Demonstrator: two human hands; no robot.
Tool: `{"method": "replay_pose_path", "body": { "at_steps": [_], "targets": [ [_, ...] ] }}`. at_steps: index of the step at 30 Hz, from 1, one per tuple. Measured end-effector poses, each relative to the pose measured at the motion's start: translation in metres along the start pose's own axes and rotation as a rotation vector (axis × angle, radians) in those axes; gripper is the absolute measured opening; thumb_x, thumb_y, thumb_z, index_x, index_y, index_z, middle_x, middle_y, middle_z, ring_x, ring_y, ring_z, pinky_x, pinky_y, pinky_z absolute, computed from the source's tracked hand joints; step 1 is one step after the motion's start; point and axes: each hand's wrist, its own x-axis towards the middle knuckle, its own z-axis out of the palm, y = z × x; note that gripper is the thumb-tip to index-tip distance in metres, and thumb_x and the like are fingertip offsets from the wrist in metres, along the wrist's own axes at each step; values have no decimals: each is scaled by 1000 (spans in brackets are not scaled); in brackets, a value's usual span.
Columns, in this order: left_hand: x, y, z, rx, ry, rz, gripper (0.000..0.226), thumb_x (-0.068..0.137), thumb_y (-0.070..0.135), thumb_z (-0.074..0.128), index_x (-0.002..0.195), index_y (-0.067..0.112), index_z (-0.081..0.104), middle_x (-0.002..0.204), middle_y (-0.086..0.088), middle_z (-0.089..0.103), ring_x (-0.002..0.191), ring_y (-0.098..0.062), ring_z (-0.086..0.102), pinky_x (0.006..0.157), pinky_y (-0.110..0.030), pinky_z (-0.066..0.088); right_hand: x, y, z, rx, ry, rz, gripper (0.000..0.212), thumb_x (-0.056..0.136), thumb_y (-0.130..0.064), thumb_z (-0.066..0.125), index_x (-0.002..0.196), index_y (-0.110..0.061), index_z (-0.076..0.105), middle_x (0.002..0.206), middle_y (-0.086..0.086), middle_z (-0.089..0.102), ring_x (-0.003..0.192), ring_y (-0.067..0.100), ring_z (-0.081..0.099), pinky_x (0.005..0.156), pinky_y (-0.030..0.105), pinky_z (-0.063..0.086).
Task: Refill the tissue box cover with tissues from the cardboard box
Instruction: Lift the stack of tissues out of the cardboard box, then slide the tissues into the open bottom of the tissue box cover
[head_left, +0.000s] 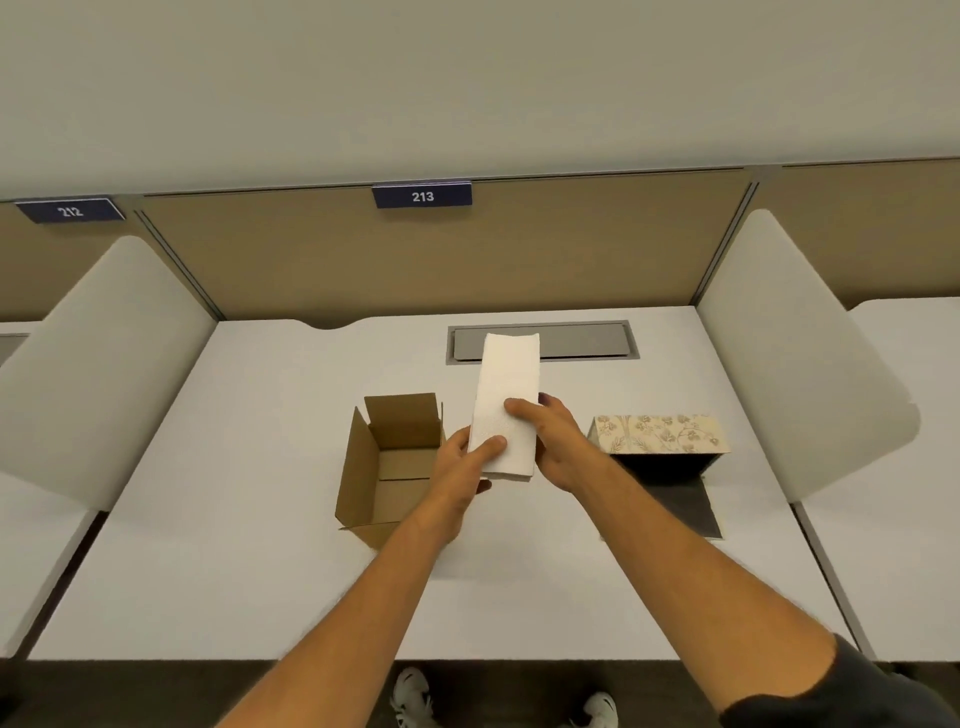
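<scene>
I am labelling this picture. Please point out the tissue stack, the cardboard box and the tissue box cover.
tissue stack (508, 384): head view, upper white face.
cardboard box (358, 467): head view, left wall.
tissue box cover (660, 433): head view, floral side.

Evenly and brightly lit from overhead, without glare. Soft shadows cast beneath the arms onto the desk (260, 571) and beside the box (384, 467). Strongly bowed at the edges by wide-angle distortion; slightly soft throughout.
</scene>
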Motion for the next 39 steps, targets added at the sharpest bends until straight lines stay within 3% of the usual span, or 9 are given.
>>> {"method": "replay_pose_path", "body": {
  "at_steps": [3, 8, 12, 14, 16, 20, 26, 32, 39],
  "targets": [
    [-8, 0, 25, 11, 3, 29, 37, 76, 42, 74, 111, 33, 64, 110, 6, 73, 103, -19, 67, 77, -33, 53, -5, -17, -28, 56, -22, -3, 73, 83, -16, 75, 143, -9, 35, 131, 14, 61, 114, 35, 62, 99, 54, 52],
    [-20, -5, 47, -21, -19, 70, 51, 74, 38, 75, 122, 25, 63, 117, -1, 71, 107, -24, 66, 75, -30, 57, -7, -39, -61, 12, 1, 5, 78, 80, -28, 77, 144, -12, 35, 128, 12, 62, 111, 32, 63, 82, 50, 58],
    [-19, -1, 52, -63, 0, 55, 40, 79, 28, 76, 118, 25, 64, 118, -3, 70, 109, -26, 66, 72, -29, 59, -1, -38, -80, -31, 106, 67, 85, 71, -61, 73, 138, -20, 41, 124, 7, 61, 113, 31, 60, 93, 54, 52],
    [-15, 0, 53, -94, 7, 42, 33, 83, 22, 74, 114, 26, 66, 117, -2, 71, 107, -25, 67, 70, -29, 59, -1, -31, -87, 64, 189, 148, 81, 68, -76, 64, 124, -20, 46, 117, 9, 59, 110, 36, 57, 86, 52, 51],
    [-11, 0, 53, -124, 3, 30, 33, 84, 20, 74, 115, 23, 67, 117, -4, 72, 106, -26, 68, 70, -32, 60, -1, -17, -94, 130, 219, 238, 89, 67, -81, 61, 126, -16, 44, 114, 15, 59, 104, 42, 59, 82, 53, 52],
    [-4, 0, 56, -125, -27, 21, 36, 84, 25, 74, 118, 21, 64, 119, -8, 69, 108, -29, 66, 71, -33, 60, -5, 16, -98, 260, -26, 430, 114, 61, -88, 58, 142, -12, 34, 129, 30, 56, 105, 55, 63, 95, 62, 48],
    [3, -2, 51, -133, -99, -18, 46, 76, 30, 76, 119, 19, 67, 116, -8, 72, 108, -33, 66, 72, -39, 60, 3, 13, -88, 593, -280, 411, 119, 57, -80, 70, 145, -7, 36, 139, 26, 55, 123, 49, 56, 106, 65, 39],
    [9, 2, 40, -91, -115, -66, 43, 68, 28, 76, 110, 18, 72, 107, -9, 75, 93, -24, 69, 68, -36, 59, 15, -18, -92, 529, -138, 202, 103, 59, -76, 73, 134, -9, 48, 123, 23, 68, 112, 41, 66, 88, 55, 56],
    [15, 18, 32, 19, -229, -81, 44, 64, 32, 78, 107, 22, 76, 106, -6, 76, 88, -18, 71, 67, -31, 57, 22, -37, -105, 398, -17, 110, 85, 64, -72, 74, 126, -16, 59, 118, 19, 71, 106, 40, 69, 83, 58, 57]
  ]
}}
